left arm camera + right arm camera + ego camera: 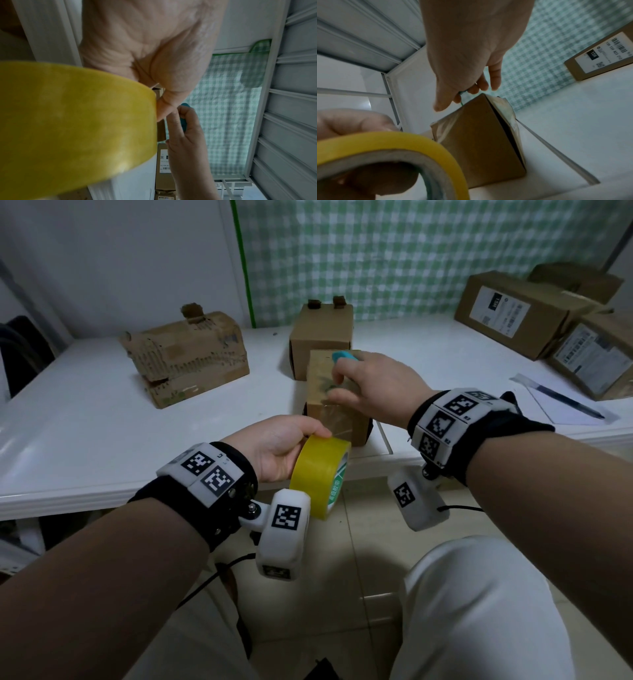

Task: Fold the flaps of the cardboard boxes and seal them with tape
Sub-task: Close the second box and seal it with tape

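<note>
A small cardboard box (337,409) stands near the white table's front edge (137,494), with clear tape across its top and front (479,142). My left hand (308,446) grips a yellow tape roll (322,474) just below and in front of the box; the roll fills the left wrist view (77,121). A strip of tape appears to run from the roll up to the box. My right hand (337,385) hovers over the box top, fingers curled round a small teal cutter (344,357), thumb stretched toward the box's front top edge (440,106).
A torn cardboard box (185,357) lies at the back left and another brown box (322,337) stands right behind the small one. Labelled boxes (513,313) are stacked at the right, with a pen (561,398) on a sheet of paper. My knees are below the table edge.
</note>
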`<state>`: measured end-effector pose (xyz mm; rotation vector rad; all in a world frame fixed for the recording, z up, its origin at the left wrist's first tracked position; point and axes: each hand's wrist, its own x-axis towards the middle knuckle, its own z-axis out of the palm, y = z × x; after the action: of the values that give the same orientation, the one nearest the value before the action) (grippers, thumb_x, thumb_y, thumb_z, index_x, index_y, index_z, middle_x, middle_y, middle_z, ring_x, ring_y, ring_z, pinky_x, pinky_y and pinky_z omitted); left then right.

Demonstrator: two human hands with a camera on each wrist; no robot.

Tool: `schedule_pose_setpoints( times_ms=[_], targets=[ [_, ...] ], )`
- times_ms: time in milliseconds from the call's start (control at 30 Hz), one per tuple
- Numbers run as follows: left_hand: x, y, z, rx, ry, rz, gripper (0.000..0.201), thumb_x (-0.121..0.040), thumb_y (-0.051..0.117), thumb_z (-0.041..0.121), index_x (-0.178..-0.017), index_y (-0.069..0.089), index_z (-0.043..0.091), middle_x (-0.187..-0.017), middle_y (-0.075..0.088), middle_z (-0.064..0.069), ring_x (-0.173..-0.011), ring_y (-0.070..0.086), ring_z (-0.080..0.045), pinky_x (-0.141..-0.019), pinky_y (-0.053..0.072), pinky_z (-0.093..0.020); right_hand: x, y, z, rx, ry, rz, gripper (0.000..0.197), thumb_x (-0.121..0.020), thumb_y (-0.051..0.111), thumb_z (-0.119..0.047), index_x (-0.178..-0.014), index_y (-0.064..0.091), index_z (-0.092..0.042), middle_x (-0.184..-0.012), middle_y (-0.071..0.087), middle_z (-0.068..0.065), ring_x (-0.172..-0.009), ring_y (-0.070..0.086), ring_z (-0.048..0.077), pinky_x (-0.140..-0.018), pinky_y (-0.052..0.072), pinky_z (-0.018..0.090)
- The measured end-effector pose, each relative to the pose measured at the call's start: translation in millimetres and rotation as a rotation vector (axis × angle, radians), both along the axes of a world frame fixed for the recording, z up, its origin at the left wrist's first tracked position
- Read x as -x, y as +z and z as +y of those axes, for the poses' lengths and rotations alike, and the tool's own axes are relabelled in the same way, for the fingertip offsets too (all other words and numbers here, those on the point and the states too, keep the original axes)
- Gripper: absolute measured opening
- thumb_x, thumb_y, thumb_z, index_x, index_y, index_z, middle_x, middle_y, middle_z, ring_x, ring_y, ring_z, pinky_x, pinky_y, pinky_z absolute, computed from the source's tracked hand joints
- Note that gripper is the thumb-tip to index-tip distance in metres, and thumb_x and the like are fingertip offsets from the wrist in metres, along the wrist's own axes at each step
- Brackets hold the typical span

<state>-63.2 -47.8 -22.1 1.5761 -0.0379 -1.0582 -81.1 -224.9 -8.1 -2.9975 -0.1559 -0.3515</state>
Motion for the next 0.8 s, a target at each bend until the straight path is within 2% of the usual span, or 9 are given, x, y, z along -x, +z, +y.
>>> schedule_pose_setpoints(
  times_ms=[67,200,300,400,533,667,800],
  targets=[
    [-1.6,-0.5,1.3,-0.001,-0.008,0.001,0.017,-0.092,0.054,0.015,-0.108,0.055,0.008,-0.075,0.064,-0.008,-0.063,0.063,-0.019,-0.063,0.055,-0.030,-6.8,-3.8,0.3,0.040,-0.010,0.012,0.044,-0.086,0.049,-0.059,-0.106,0.052,-0.020,-0.095,0.044,-0.002,-0.086,0.042,0.016,-0.066,0.037,0.030],
    [-6.0,-3.3,4.9,0.012,-0.042,0.026,0.021,-0.092,0.054,0.016,-0.112,0.057,0.009,-0.085,0.065,-0.011,-0.074,0.063,-0.022,-0.078,0.053,-0.037,-16.0,-9.2,-0.9,0.058,0.012,0.029,0.052,-0.081,0.050,-0.065,-0.099,0.053,-0.016,-0.092,0.047,0.002,-0.085,0.048,0.021,-0.066,0.042,0.032],
    [-10.3,-5.4,8.5,0.018,-0.069,0.039,0.021,-0.089,0.057,0.017,-0.109,0.058,0.010,-0.084,0.066,-0.010,-0.075,0.063,-0.022,-0.078,0.053,-0.036,-17.0,-11.6,-1.1,0.099,0.029,0.031,0.057,-0.080,0.048,-0.067,-0.100,0.053,-0.013,-0.087,0.045,0.003,-0.077,0.049,0.024,-0.063,0.038,0.031],
    [-16.7,-7.7,10.6,0.023,-0.094,0.045,0.033,-0.079,0.063,0.018,-0.110,0.058,0.010,-0.089,0.065,-0.012,-0.078,0.064,-0.024,-0.080,0.052,-0.037,-14.4,-12.1,-0.1,0.139,0.031,0.037,0.058,-0.081,0.046,-0.066,-0.106,0.053,-0.014,-0.087,0.042,0.003,-0.075,0.045,0.022,-0.064,0.038,0.031],
    [-20.8,-7.5,10.8,0.004,-0.120,0.048,0.028,-0.084,0.061,0.019,-0.110,0.059,0.009,-0.091,0.064,-0.012,-0.080,0.063,-0.024,-0.087,0.050,-0.039,-12.5,-12.4,1.6,0.154,0.020,0.040,0.057,-0.083,0.046,-0.065,-0.108,0.053,-0.015,-0.089,0.041,0.003,-0.074,0.043,0.021,-0.064,0.038,0.032],
    [-21.9,-8.6,10.3,-0.014,-0.110,0.038,0.025,-0.084,0.062,0.020,-0.108,0.060,0.011,-0.091,0.064,-0.011,-0.080,0.062,-0.024,-0.089,0.049,-0.040,-12.0,-13.9,2.8,0.193,0.002,0.029,0.058,-0.082,0.046,-0.067,-0.107,0.052,-0.016,-0.093,0.048,0.006,-0.073,0.043,0.020,-0.064,0.037,0.030],
    [-20.8,-7.3,8.7,-0.021,-0.086,0.032,0.021,-0.085,0.061,0.019,-0.105,0.060,0.011,-0.092,0.061,-0.010,-0.080,0.059,-0.023,-0.093,0.047,-0.041,-10.1,-12.4,4.7,0.214,-0.018,0.025,0.060,-0.080,0.047,-0.069,-0.107,0.053,-0.015,-0.091,0.049,0.007,-0.072,0.043,0.021,-0.062,0.037,0.030]
  ],
)
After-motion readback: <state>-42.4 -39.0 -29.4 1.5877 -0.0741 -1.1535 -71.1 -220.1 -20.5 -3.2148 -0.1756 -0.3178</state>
